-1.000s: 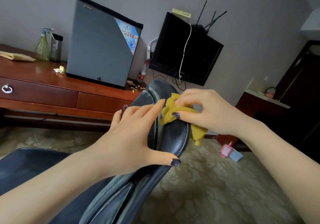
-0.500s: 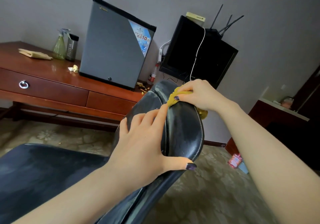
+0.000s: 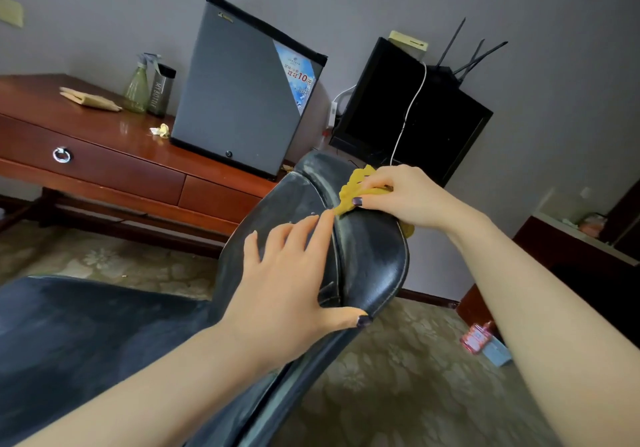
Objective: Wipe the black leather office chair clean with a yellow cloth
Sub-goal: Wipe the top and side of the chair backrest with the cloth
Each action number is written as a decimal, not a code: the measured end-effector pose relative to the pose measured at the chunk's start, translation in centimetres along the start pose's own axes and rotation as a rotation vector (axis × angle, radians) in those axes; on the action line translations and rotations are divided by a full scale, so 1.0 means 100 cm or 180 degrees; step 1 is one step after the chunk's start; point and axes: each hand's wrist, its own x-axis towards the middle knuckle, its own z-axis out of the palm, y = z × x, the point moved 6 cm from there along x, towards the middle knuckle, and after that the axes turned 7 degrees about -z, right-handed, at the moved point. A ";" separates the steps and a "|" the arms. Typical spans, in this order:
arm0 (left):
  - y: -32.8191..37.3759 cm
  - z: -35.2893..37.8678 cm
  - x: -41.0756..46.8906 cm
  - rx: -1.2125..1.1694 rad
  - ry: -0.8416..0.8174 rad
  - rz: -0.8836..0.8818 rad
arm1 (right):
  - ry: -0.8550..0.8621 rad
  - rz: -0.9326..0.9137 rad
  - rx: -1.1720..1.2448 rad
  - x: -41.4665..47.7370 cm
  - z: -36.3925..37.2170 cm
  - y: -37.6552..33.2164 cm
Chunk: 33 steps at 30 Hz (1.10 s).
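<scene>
Pressing the bunched yellow cloth [image 3: 351, 190] onto the top edge of the black leather office chair [image 3: 375, 266], the right hand [image 3: 408, 197] has its fingers curled over the fabric and pinches it against the leather, the thumb tip at the cloth's lower end. The left hand [image 3: 287, 284] lies flat on the chair's backrest just below, its fingers straight and spread. Its forefinger tip is just beside the cloth and its thumb is stretched out along the cushion's near rim. The chair's seat fills the lower left of the view. Behind the chair a wooden table [image 3: 114, 156] carries a grey mini fridge [image 3: 239, 100], a green spray bottle [image 3: 136, 88], a dark tumbler [image 3: 161, 92] touching or just beside the bottle, and a folded pale cloth [image 3: 90, 100]. To the right of the fridge a black screen [image 3: 412, 117] stands against the wall with a white cable running down it. A pink bottle [image 3: 476, 337] lies on the patterned carpet [image 3: 398, 394] at the right.
</scene>
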 end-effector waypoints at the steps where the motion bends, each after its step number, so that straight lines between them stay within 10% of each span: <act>1: -0.002 0.002 0.000 -0.0042 -0.0012 -0.0023 | 0.0001 -0.0050 0.0031 -0.007 -0.001 -0.003; 17: -0.004 0.014 0.005 0.0027 0.0698 0.0566 | -0.0494 -0.1182 0.0897 -0.090 -0.002 -0.050; 33: 0.004 0.018 0.018 0.0629 0.0662 0.0569 | -0.0190 -0.0018 -0.0020 0.007 0.001 -0.003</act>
